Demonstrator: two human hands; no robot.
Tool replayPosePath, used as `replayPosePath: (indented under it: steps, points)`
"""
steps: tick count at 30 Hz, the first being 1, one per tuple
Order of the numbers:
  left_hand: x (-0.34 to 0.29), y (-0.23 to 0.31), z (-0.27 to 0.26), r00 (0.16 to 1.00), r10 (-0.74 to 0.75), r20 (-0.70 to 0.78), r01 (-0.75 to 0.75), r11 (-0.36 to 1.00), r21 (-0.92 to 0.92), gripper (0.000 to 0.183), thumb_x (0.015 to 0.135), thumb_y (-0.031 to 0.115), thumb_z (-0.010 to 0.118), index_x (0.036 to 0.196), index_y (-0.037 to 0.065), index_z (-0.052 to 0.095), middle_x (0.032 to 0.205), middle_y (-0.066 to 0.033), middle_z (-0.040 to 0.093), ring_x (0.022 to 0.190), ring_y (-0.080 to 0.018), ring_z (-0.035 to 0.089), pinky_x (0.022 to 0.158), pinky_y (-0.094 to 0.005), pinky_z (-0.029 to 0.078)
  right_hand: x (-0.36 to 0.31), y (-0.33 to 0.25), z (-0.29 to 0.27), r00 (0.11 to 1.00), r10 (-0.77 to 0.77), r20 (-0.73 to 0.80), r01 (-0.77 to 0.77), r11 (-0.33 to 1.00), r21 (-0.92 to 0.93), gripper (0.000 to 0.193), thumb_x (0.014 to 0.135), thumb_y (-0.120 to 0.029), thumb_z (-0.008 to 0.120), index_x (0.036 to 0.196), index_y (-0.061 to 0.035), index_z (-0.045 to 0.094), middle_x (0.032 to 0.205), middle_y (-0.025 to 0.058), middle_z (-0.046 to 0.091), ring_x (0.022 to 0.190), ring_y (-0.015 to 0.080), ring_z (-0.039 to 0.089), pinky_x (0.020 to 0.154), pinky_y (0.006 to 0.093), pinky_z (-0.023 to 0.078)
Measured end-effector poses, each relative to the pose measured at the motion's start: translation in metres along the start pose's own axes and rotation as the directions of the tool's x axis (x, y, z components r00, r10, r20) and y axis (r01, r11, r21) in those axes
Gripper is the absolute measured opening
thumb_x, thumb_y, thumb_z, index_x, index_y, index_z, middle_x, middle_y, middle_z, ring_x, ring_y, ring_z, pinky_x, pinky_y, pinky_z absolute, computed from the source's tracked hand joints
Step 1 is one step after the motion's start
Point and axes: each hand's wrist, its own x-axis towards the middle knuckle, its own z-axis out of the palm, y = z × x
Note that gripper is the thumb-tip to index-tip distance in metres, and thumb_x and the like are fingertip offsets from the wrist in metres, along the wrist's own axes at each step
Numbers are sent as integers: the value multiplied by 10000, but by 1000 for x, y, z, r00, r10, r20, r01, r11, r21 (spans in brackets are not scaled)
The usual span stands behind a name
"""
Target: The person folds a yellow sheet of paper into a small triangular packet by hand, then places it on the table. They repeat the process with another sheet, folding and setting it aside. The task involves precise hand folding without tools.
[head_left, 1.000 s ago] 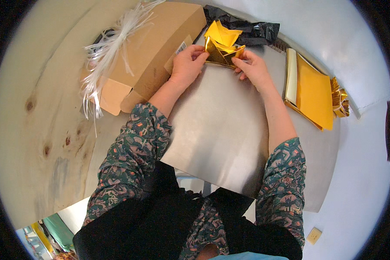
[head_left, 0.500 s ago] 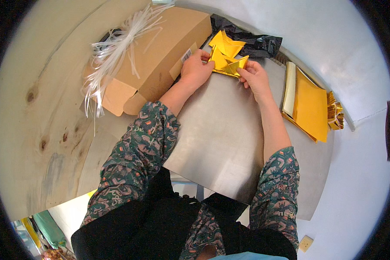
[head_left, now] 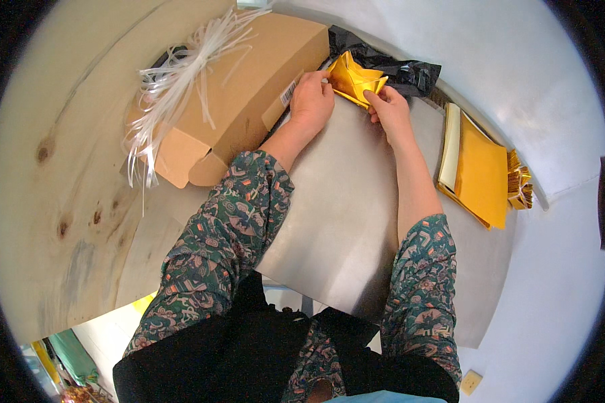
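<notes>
Head view: the right hand (head_left: 391, 115) pinches folded gold paper (head_left: 355, 77) between it and the left hand (head_left: 311, 101), whose grip I cannot tell, over a grey metal sheet (head_left: 339, 195), with plywood (head_left: 74, 154) left of the left hand and a pale wall (head_left: 558, 262) beyond the right.

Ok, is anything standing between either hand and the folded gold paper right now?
Nothing visible. The right hand pinches the folded gold paper at its right side; the left hand is at its left edge, contact unclear. The cardboard box lies to the left and the black plastic behind, neither in between.
</notes>
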Motion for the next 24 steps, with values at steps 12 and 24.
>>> replayPosePath:
  steps: [12,24]
  points:
    - [-5,7,-2,993,79,88,-96,972,214,404,923,165,621,1307,39,618,1333,-186,613,1230,-370,588,1051,-451,485,3,5,9,994,-38,-101,46,995,84,415,935,-134,745,1261,53,571,945,102,700,735,140,699,595,254,576]
    - [-8,-10,-2,989,148,21,-148,989,10,347,926,73,592,1268,20,613,1169,-200,667,1065,-371,654,961,-436,520,7,12,4,995,-76,-65,87,980,176,192,967,-124,700,1102,-18,614,899,70,704,714,126,685,606,246,565]
